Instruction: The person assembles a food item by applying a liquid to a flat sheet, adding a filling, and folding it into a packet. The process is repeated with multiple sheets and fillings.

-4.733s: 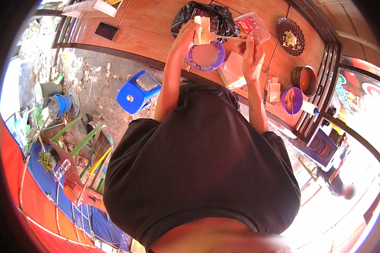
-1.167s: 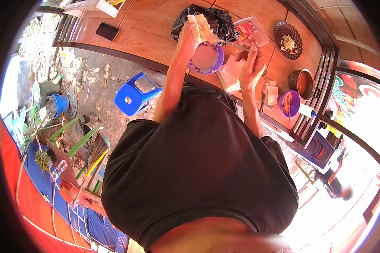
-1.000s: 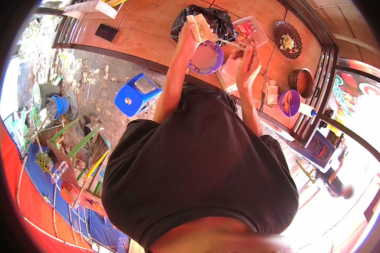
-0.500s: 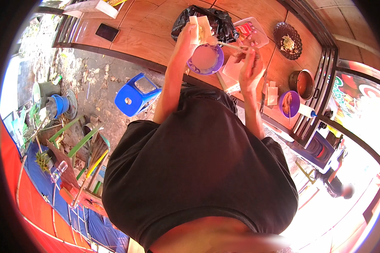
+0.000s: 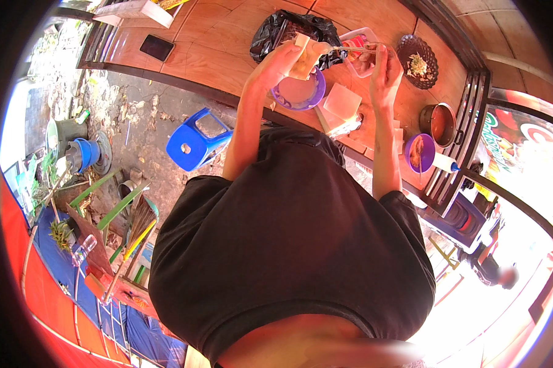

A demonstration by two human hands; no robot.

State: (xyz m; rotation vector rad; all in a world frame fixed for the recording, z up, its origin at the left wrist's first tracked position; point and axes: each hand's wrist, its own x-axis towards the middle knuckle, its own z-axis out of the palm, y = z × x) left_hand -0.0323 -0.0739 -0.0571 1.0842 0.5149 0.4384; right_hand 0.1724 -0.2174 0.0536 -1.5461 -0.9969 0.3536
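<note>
My left hand (image 5: 282, 61) holds a pale, folded square sheet (image 5: 303, 60) above a purple bowl (image 5: 316, 98) of thin pinkish-grey liquid. Pinched in my right hand (image 5: 385, 72) is a slim spoon (image 5: 353, 48), its handle level. The spoon's head meets the right side of the folded sheet, and what it carries is too small to tell. Just right of the bowl lies a stack of pale square sheets (image 5: 343, 101). A black plastic bag (image 5: 270, 34) sits behind my left hand. Past the spoon stands a clear tub (image 5: 363, 35) with a red packet and small pieces inside.
Farther right are a dark woven-edged plate (image 5: 433, 67) of shredded food, a pot (image 5: 439, 122) and a second purple bowl (image 5: 416, 156). A phone (image 5: 157, 46) lies on the tiled counter (image 5: 215, 37). A blue stool (image 5: 194, 144) stands on the floor to my left.
My right hand has moved up and right, levelling the spoon. The sheet in my left hand has shifted slightly right and down, and the sheet stack shows more fully.
</note>
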